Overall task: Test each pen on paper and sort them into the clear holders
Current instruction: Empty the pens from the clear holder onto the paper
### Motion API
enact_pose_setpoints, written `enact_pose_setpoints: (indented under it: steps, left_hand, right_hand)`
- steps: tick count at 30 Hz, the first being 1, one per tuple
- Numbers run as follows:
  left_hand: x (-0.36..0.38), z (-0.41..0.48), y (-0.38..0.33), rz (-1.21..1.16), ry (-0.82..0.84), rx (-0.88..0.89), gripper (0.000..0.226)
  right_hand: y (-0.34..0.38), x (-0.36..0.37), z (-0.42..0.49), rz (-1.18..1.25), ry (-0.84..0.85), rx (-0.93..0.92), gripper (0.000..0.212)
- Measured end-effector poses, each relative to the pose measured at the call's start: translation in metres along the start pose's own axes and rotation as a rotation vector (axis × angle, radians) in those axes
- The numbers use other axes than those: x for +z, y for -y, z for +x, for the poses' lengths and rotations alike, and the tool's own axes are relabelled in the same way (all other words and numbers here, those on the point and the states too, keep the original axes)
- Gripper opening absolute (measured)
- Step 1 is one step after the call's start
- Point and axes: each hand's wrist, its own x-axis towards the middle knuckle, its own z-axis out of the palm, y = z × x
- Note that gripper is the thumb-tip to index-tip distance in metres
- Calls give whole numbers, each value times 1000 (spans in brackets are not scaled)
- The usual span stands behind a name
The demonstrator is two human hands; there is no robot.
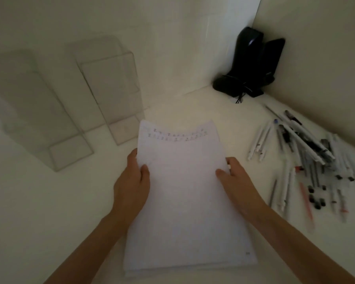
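Paper (184,201): a white stack of several sheets, long side running away from the person, held at its two side edges; blur hides whether its far end is lifted off the table (39,212).
Marks on the paper: two short rows of small scribbles (176,135) across the far end, too small to read; a tiny dark mark sits at the near right corner.
Left grip (131,181): the person's left hand grasps the paper's left edge, thumb lying on top of the sheet, fingers curled round the edge.
Right grip (234,179): the right hand grasps the paper's right edge, level with the left grip, thumb on top and fingers round the edge.
Pens (307,152): a loose heap right of the paper, well apart from it, mostly white and grey barrels lying crossed, with a few red ones nearer the person.
Caps (316,198): small dark pieces scattered among the near pens.
Clear holders (113,89): two see-through boxes standing left of and beyond the paper, side by side; the nearer-right one is just off the paper's far left corner.
Speakers (252,60): a black pair beyond and right of the paper, in the corner of the walls, with a thin cord at their base.
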Motion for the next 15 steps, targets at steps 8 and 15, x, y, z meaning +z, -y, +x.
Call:
enact_pose_setpoints:
  steps: [8, 15]
  left_hand:
    - [-24, -17, -10, -457, -26, 34, 41]
    - [-75, -34, -61, -495, -197, 567, 58]
  right_hand:
    - [6, -9, -37, 137, -51, -282, 13]
    - [51, -24, -77, 328, -170, -757, 23]
